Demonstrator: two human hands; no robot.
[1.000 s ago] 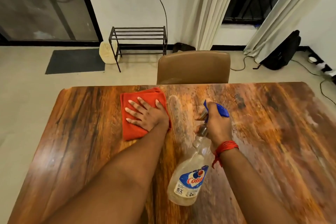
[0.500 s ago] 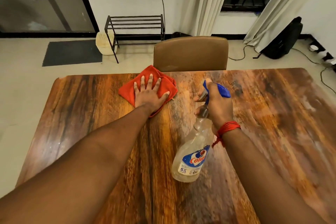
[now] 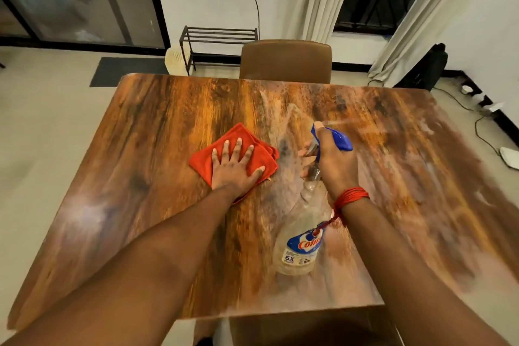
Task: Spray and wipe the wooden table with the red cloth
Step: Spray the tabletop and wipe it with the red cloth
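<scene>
The folded red cloth [image 3: 216, 150] lies flat on the wooden table [image 3: 146, 132], left of centre. My left hand [image 3: 236, 167] presses on it, palm down, fingers spread. My right hand [image 3: 334, 161] grips the neck of a clear spray bottle [image 3: 299, 244] with a blue trigger head [image 3: 341, 140] and a blue label. The bottle hangs tilted above the table, nozzle pointing away from me. A pale misty streak shows on the wood beyond the nozzle.
A brown chair [image 3: 286, 60] is pushed in at the table's far edge. Behind it stand a black metal rack [image 3: 219, 36] and a dark floor mat [image 3: 126, 71]. Cables and a black bag [image 3: 427, 67] lie on the floor at right.
My left hand has pulled the cloth back from the far edge toward the table's middle. The view has tilted down. The bottle stays in my right hand, with spray showing beyond the nozzle.
</scene>
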